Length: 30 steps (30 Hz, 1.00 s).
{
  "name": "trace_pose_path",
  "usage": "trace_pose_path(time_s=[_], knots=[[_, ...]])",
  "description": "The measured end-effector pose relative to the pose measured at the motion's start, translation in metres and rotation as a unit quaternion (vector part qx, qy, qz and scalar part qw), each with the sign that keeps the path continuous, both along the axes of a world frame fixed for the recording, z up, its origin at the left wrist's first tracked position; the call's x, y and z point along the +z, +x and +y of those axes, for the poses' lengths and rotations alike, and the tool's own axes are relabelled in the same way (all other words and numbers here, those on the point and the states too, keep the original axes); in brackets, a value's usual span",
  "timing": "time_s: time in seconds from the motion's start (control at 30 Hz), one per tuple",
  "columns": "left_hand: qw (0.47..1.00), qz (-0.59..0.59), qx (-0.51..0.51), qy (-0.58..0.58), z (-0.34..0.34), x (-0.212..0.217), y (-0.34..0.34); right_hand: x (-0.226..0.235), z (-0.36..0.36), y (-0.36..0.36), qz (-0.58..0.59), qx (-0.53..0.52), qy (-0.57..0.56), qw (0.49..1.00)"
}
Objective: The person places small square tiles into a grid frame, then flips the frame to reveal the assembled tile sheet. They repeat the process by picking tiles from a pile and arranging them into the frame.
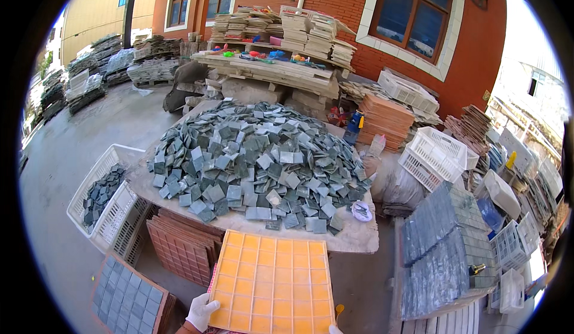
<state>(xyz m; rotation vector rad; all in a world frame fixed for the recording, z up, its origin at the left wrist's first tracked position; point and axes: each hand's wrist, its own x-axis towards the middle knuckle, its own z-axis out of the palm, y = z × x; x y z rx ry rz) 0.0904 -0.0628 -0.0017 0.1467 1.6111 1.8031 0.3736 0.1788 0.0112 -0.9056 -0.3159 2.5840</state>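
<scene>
Here, my gloved left hand [201, 311] is clamped on the lower left corner of the orange grid tray [272, 283], held at the bench's [359, 236] near edge below the grey tile pile [257, 163]. My right hand [335, 330] barely shows; its grip cannot be determined.

Head camera looks down, near, over a tile-heaped table [359, 238]

Orange grid tray [272, 283], checked in square cells, held by a white-gloved left hand [201, 312]; beyond the tray, grey-green stone tiles [257, 163], perhaps slate; farther beyond, a red brick wall [335, 2].
</scene>
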Motion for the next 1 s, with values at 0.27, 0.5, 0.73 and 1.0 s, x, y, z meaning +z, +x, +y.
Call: trace_pose_path(time_s=[0.27,0.5,0.73,1.0], knots=[[0.986,0.110,-0.047,-0.119,-0.009,-0.045,-0.037,-0.017,0.056,-0.019,-0.216,0.371,0.281,0.858],[0.797,0.461,-0.046,-0.388,0.031,0.022,-0.147,0.020,0.133,-0.071,-0.216,0.521,0.713,0.415],[0.673,0.588,0.056,-0.446,0.116,0.020,-0.301,0.067,0.198,-0.269,-0.194,0.238,0.831,0.463],[0.759,0.525,0.085,-0.375,0.187,0.018,-0.386,0.051,0.354,-0.476,-0.298,0.044,0.916,0.264]])
